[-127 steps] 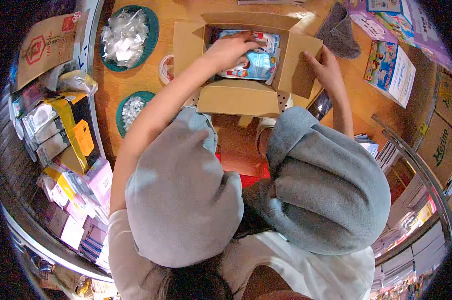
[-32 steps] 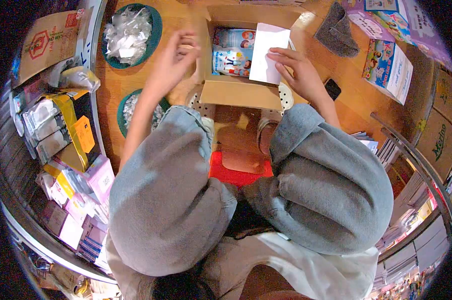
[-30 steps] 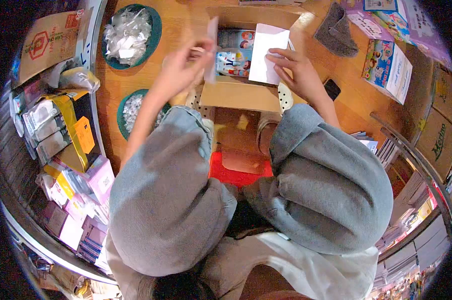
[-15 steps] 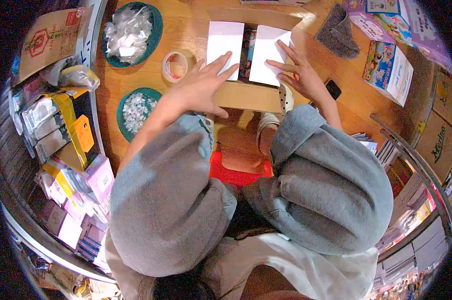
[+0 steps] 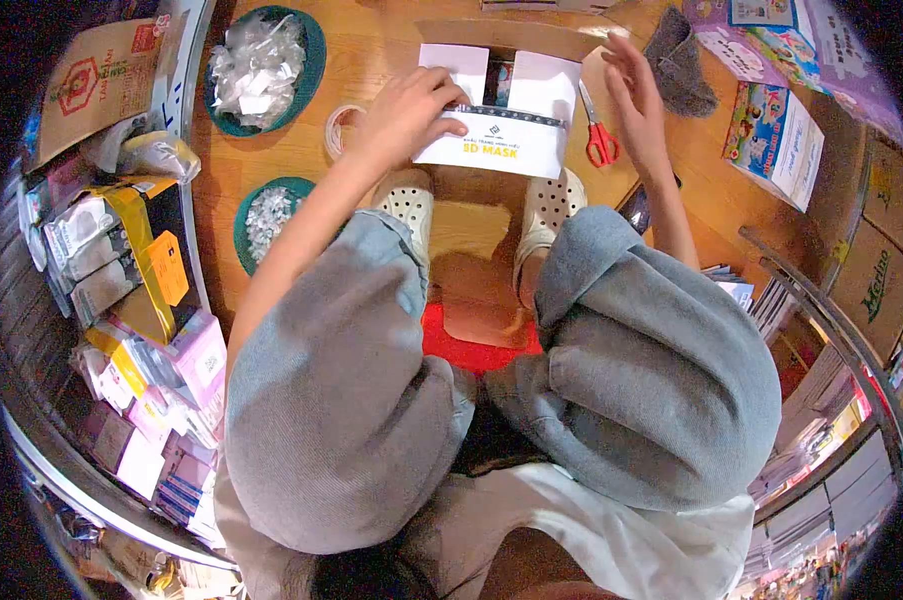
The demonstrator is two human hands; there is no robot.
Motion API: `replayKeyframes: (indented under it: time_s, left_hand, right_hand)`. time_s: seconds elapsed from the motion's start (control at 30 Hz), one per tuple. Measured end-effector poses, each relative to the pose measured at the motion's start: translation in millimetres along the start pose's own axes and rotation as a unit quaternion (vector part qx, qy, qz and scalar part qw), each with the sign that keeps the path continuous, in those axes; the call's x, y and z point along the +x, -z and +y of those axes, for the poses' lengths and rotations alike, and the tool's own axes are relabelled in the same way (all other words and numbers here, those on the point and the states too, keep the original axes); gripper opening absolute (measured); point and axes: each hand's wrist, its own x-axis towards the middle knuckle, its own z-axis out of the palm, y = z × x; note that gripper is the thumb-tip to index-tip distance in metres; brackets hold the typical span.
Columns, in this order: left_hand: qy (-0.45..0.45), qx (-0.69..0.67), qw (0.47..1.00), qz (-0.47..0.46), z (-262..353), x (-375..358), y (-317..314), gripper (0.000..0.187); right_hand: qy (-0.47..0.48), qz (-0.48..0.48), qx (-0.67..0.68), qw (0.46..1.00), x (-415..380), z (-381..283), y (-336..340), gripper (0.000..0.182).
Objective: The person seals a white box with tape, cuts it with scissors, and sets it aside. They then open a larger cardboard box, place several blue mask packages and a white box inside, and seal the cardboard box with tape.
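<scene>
Between my feet and the far side of the floor space stands a cardboard box (image 5: 494, 75) with two white inner flaps folded in and a dark gap between them. Its near flap (image 5: 486, 152) shows a white outer face printed "5D MASK" with a dark patterned strip. My left hand (image 5: 411, 115) is closed at the flap's left end, thumb on the printed face and fingers behind. To the right of the box, my right hand (image 5: 633, 95) is raised off it, fingers apart, holding nothing. Red-handled scissors (image 5: 601, 145) lie between that hand and the box.
On the wooden floor are a clear tape roll (image 5: 346, 130), a green tray of plastic scraps (image 5: 316, 75) and a smaller green tray (image 5: 241, 235). A grey cloth item (image 5: 679, 65) lies far right. Packaged goods (image 5: 101, 245) line the left; a rack rail (image 5: 821, 300) stands right.
The near flap has swung up, its printed face now showing. My left hand moved from the left white flap to it. My right hand lifted off the right white flap, uncovering the scissors.
</scene>
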Motion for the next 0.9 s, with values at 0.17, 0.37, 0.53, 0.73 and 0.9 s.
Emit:
replayKeyframes:
  time_s: [0.17, 0.37, 0.53, 0.73, 0.9]
  left_hand:
    - [0.087, 0.043, 0.992, 0.077, 10.5, -13.0, -0.2, 0.054]
    - [0.132, 0.097, 0.965, 0.205, 5.5, -27.8, -23.5, 0.073]
    - [0.11, 0.089, 0.98, 0.137, 6.8, -20.3, -6.8, 0.081]
    - [0.114, 0.093, 0.986, 0.084, -2.3, -17.3, -13.7, 0.079]
    - [0.134, 0.049, 0.982, 0.12, -18.4, -33.0, -2.8, 0.059]
  right_hand:
    - [0.008, -0.082, 0.043, 0.996, 11.3, -0.8, -9.1, 0.037]
    - [0.111, -0.204, -0.169, 0.958, -9.8, 18.2, -13.2, 0.031]
    - [0.14, -0.177, -0.22, 0.949, -24.9, 26.7, -28.2, 0.037]
    - [0.138, -0.173, -0.496, 0.839, -32.6, -10.2, -36.6, 0.047]
    - [0.142, -0.111, -0.432, 0.884, -44.3, 11.6, -63.3, 0.061]
